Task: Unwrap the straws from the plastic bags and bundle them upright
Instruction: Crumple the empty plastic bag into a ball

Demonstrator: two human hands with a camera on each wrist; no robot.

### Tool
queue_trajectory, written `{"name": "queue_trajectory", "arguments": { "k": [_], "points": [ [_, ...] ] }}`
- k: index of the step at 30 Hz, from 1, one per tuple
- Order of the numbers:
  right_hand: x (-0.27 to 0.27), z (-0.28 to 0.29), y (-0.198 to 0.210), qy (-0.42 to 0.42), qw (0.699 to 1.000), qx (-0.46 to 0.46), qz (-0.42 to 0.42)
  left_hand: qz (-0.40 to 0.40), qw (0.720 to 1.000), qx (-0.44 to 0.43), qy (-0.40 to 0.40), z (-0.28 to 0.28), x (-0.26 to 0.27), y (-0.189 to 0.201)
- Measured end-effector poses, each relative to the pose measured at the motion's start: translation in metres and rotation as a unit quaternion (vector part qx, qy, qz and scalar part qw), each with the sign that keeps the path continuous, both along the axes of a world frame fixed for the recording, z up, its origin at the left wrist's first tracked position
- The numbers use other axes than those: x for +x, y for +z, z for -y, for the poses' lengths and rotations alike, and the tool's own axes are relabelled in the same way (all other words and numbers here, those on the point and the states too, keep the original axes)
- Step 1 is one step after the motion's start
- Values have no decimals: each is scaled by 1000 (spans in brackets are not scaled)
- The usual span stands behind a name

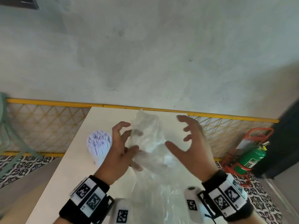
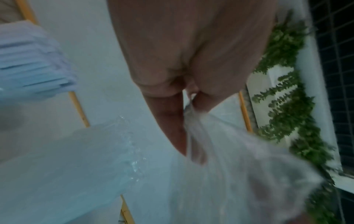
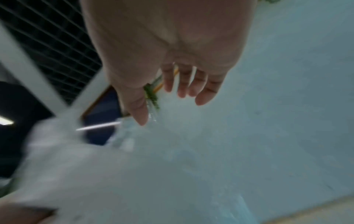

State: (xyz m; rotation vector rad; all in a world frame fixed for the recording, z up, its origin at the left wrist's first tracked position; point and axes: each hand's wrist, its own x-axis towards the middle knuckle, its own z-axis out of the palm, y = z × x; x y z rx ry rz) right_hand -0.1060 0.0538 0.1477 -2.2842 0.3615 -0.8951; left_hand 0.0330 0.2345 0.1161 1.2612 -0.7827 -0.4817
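A clear plastic bag (image 1: 148,139) hangs above the white table (image 1: 64,175); whether straws are inside it I cannot tell. My left hand (image 1: 129,138) holds the bag's left side. In the left wrist view the film (image 2: 229,159) is pinched between the fingers (image 2: 172,121). My right hand (image 1: 175,131) hovers just right of the bag with its fingers spread, holding nothing; the right wrist view shows its fingers (image 3: 182,86) apart and the blurred bag (image 3: 76,166) lower left. A bundle of white-lilac straws (image 1: 99,143) stands upright left of my left hand, also in the left wrist view (image 2: 28,63).
More crumpled clear plastic (image 1: 161,201) lies on the table near me. A yellow mesh railing (image 1: 48,126) runs behind the table. A green fire extinguisher (image 1: 252,157) in a red stand is on the floor at right, and a pale green chair (image 1: 6,126) stands at far left.
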Motion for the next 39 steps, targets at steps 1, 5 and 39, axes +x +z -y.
{"name": "queue_trajectory", "arguments": {
  "k": [1, 5, 39],
  "points": [
    [-2, 9, -6, -28, 998, 51, -17, -14, 1000, -16, -3, -3, 0, 2],
    [2, 24, -24, 104, 915, 375, -107, -45, 999, -14, -4, -4, 2, 6],
    [33, 43, -9, 317, 806, 489, -103, -74, 977, 186, -71, 10, 1, 13]
  ]
}}
